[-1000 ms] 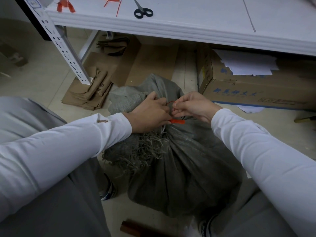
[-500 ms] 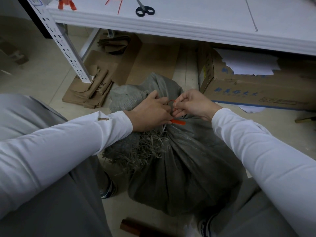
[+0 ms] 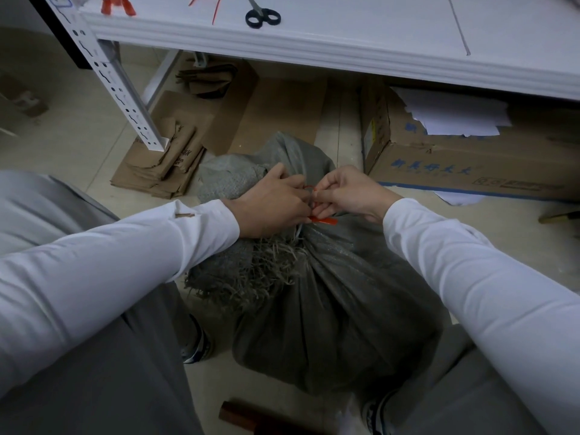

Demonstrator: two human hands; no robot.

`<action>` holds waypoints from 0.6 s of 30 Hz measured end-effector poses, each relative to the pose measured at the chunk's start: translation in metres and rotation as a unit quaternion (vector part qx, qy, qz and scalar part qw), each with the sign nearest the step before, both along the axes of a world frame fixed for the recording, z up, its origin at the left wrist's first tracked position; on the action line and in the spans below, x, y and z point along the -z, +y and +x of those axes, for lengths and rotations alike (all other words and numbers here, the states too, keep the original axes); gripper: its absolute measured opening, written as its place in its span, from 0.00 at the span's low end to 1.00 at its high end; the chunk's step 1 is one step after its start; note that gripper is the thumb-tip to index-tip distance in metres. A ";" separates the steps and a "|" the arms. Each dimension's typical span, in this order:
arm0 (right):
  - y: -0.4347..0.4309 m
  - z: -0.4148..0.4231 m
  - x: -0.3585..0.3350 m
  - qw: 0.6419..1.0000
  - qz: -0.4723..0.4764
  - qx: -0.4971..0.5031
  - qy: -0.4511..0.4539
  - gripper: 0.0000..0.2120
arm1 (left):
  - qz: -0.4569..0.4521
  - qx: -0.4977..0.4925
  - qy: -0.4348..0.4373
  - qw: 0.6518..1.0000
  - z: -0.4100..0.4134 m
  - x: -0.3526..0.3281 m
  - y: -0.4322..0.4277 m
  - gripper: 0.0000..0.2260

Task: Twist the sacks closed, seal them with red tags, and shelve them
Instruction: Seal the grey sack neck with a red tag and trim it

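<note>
on floor below shelf (image 3: 314, 48) | grey sack (image 3: 339, 309) neck bunched | left hand (image 3: 273, 205) grips neck | right hand (image 3: 348, 193) fingers pinch red tag (image 3: 323, 220) at neck

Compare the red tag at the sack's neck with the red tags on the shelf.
The neck tag loops at the sack's twisted neck; the shelf tags lie loose on the shelf. The right hand pinches the neck tag while the left hand grips the sack; nobody touches the shelf tags. All are red.
</note>
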State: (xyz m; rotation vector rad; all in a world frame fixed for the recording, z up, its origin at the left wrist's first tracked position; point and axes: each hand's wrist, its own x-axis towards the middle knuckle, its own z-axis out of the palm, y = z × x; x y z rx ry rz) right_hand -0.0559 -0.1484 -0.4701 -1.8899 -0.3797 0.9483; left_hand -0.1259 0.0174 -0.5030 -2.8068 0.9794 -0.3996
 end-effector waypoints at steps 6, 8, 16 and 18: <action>-0.002 0.006 -0.004 1.000 0.004 0.012 -0.021 0.08 | -0.013 -0.001 0.011 1.000 0.002 -0.005 -0.001 0.18; -0.003 0.007 -0.004 0.999 0.012 0.016 -0.025 0.08 | -0.019 0.005 0.012 1.000 0.001 -0.006 -0.001 0.19; -0.001 0.007 -0.003 1.000 0.011 0.003 -0.029 0.08 | -0.021 -0.003 0.018 1.000 0.000 -0.009 -0.001 0.19; -0.001 0.007 -0.003 0.999 0.013 -0.001 -0.036 0.08 | -0.019 -0.006 0.025 0.999 0.000 -0.008 -0.001 0.19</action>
